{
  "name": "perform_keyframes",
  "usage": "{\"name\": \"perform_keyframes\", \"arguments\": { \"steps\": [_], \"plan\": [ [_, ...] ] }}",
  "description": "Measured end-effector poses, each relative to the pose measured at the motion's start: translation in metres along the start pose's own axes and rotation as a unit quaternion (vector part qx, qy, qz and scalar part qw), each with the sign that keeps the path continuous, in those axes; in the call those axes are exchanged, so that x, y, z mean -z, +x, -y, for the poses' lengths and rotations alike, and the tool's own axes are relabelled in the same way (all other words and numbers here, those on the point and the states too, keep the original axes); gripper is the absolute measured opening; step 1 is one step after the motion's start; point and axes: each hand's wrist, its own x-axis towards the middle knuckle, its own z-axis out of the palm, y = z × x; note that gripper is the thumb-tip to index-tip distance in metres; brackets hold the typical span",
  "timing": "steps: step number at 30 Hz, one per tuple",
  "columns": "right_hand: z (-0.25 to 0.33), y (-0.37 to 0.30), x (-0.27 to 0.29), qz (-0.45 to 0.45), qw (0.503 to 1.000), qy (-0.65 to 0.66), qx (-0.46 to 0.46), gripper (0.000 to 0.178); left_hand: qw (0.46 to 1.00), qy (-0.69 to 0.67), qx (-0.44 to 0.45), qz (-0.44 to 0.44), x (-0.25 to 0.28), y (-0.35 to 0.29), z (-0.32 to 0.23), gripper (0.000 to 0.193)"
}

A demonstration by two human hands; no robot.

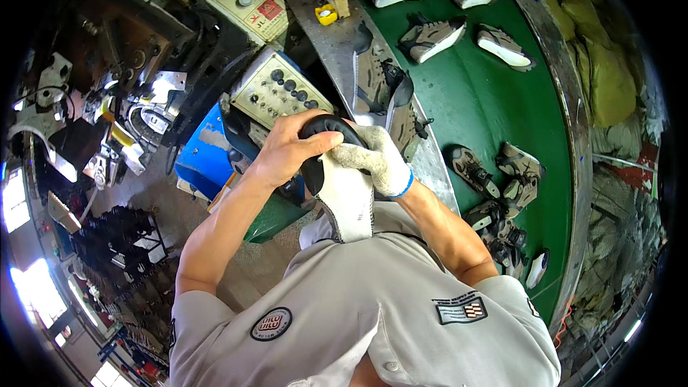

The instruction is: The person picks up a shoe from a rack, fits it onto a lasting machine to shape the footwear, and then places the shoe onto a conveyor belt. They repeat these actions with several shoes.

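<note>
Head view: bare left hand [287, 150] and knit-gloved right hand [376, 161] both grip smooth black-and-white shoe [342, 190].

Green belt [494, 100] curves right, shoes [433, 37] scattered along it; grey control panel [276, 89] and dark machine [136, 50] left, windows [14, 201] glaring.

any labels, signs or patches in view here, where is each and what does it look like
Warning label: on the beige control panel at top, red square with white marks.
Round patch: on the grey shirt, person's left chest, black ring, red centre.
Rectangular patch: right chest, dark with white stripes.
</note>
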Motion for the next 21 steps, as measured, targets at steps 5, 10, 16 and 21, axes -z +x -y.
{"name": "perform_keyframes", "arguments": {
  "steps": [5, 10, 16, 21],
  "plan": [
    [0.007, -0.004, 0.007, -0.043, 0.999, 0.025, 0.003, 0.044, 0.997, 0.067, -0.028, 0.011, -0.007, 0.017, -0.001, 0.029],
    [0.018, -0.002, 0.038, -0.114, 0.993, 0.03, 0.026, 0.037, 0.987, -0.119, 0.055, 0.089, -0.015, 0.065, -0.001, 0.054],
    [0.037, -0.009, 0.15, -0.29, 0.955, -0.047, 0.031, 0.038, 0.986, -0.128, 0.087, -0.065, -0.017, 0.095, 0.051, 0.064],
    [0.065, -0.029, 0.293, -0.391, 0.874, -0.204, -0.203, 0.061, 0.976, -0.065, 0.172, -0.117, -0.018, 0.055, 0.103, 0.041]
  ]
}}
